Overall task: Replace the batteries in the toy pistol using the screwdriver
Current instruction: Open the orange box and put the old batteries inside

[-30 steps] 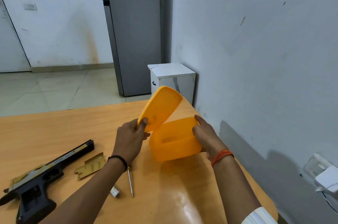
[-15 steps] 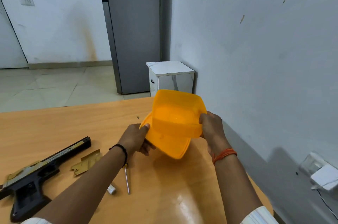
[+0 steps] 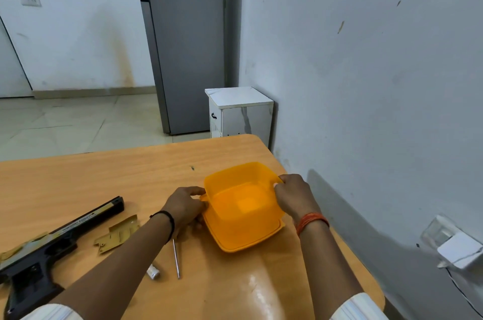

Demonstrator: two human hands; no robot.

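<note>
Near the tabletop's right edge, the orange box point(image 3: 241, 202) now sits on its lid point(image 3: 251, 238), lowered since a moment ago; left hand point(image 3: 184, 206) and right hand point(image 3: 294, 195) pinch its rim. Toy pistol point(image 3: 39, 249), opened, lies near the left edge, so fresh batteries come next

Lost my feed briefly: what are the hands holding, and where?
Both hold the orange box: right hand grips its right rim, left hand its left edge, over the lid.

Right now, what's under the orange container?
The orange container sits on its orange lid, which lies on the table. Left hand and right hand grip its rim. Whatever lies beneath the lid is hidden.
</note>
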